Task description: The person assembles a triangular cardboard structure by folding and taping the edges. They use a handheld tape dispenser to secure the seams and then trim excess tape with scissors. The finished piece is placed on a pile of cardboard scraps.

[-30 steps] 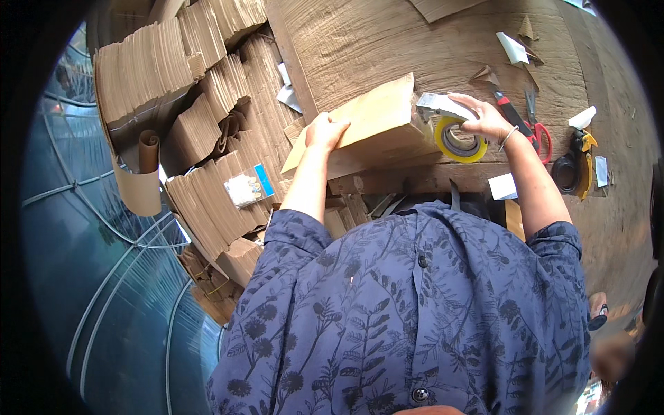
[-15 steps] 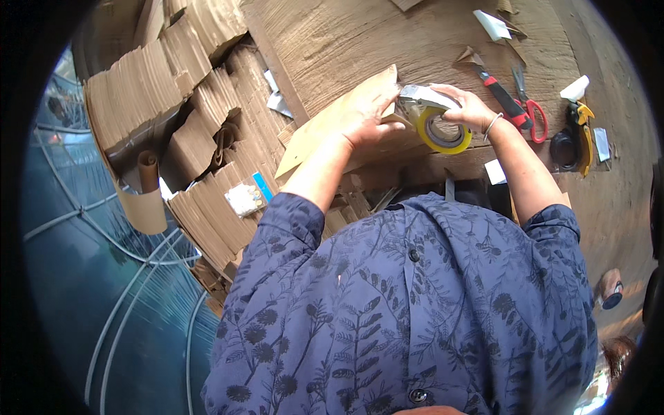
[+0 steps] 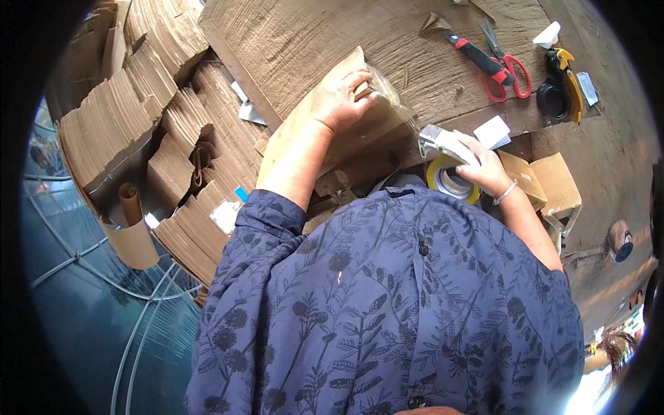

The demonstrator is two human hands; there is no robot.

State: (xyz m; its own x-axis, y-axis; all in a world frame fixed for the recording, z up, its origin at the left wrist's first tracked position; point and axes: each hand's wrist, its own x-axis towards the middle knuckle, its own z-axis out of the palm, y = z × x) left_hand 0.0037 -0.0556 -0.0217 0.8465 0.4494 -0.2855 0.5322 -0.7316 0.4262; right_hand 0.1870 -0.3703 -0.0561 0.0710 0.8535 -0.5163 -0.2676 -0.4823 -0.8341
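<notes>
Far left: stacks of flattened cardboard (image 3: 138,131) beside the wooden table (image 3: 304,34). Left hand (image 3: 339,97) lies flat, fingers spread, pressing a cardboard box (image 3: 304,131) at the table's near edge. Clear tape (image 3: 394,97) stretches rightward to the tape dispenser (image 3: 449,166), clenched in the right hand (image 3: 484,166). Far right: scissors (image 3: 505,66).

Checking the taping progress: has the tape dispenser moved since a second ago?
Yes. The tape dispenser in the right hand pulled back from the cardboard box, toward the person, away from the scissors.
</notes>
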